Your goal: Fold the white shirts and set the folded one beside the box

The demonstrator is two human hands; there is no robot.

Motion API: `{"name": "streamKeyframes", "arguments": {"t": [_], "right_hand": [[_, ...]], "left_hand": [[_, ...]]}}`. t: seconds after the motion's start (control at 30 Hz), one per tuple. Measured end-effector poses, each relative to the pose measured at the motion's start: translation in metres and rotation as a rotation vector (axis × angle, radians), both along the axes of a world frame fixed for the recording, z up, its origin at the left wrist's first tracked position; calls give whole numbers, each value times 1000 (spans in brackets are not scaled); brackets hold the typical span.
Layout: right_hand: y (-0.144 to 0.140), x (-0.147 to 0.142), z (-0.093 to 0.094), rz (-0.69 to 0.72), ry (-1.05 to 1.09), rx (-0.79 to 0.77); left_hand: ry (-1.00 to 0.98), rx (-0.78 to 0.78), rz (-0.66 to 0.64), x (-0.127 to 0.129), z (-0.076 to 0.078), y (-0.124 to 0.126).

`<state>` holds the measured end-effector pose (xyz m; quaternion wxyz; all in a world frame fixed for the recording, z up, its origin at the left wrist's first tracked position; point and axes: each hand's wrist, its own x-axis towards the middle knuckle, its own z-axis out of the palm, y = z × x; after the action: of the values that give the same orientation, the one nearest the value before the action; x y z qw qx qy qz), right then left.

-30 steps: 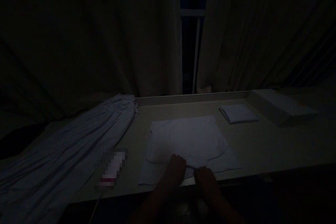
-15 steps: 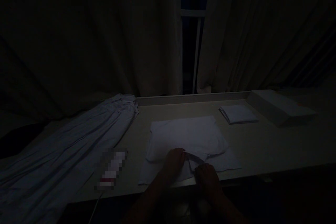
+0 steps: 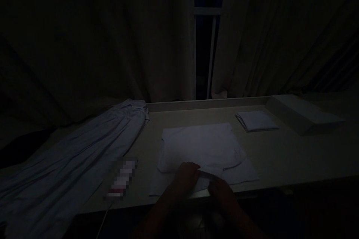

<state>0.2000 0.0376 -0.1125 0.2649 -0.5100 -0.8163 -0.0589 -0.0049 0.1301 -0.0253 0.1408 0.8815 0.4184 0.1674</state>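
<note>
The scene is very dark. A white cloth (image 3: 202, 145) lies flat on the pale table (image 3: 280, 157), partly folded over itself. My left hand (image 3: 186, 177) rests on its near edge, fingers curled around a fold of the fabric. My right hand (image 3: 221, 190) sits close beside it at the table's front edge, touching the same near edge of the cloth. Whether either hand truly pinches the fabric is hard to make out in the dim light.
A long pale garment (image 3: 70, 160) drapes across the left of the table. A small folded white cloth (image 3: 256, 120) lies at the back right, next to a flat white box (image 3: 303, 114). A blurred small object (image 3: 120, 179) lies left of my hands. Curtains (image 3: 126, 37) hang behind.
My hands have shifted slightly along the near edge of the cloth; the left moved up onto the fold, the right drew back toward the table edge. The fold looks flatter.
</note>
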Motion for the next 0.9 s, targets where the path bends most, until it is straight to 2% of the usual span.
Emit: {"name": "streamKeyframes", "arguments": {"t": [0.1, 0.23, 0.3, 0.37, 0.47, 0.53, 0.63, 0.73, 0.9], "right_hand": [[-3, 2, 3, -56, 47, -8], [9, 2, 25, -200, 81, 71], [19, 3, 36, -254, 41, 60], [28, 7, 41, -266, -21, 19], [34, 19, 36, -219, -77, -39], [34, 31, 29, -179, -85, -58], [30, 49, 18, -155, -85, -35], [26, 61, 11, -133, -107, 8], [21, 64, 6, -135, -155, 20]], "left_hand": [[-67, -85, 59, -3, -6, 0], [-183, -170, 104, 1, -8, 10], [-204, -190, 96, 4, -7, 15], [-209, -201, 90, 6, -6, 17], [-198, -201, 82, 0, -7, 12], [-165, -150, 36, -11, -11, 5], [-77, 31, -57, -32, -21, -8], [25, 192, -65, -46, -32, -17], [174, 342, -60, -42, -51, -24]]}}
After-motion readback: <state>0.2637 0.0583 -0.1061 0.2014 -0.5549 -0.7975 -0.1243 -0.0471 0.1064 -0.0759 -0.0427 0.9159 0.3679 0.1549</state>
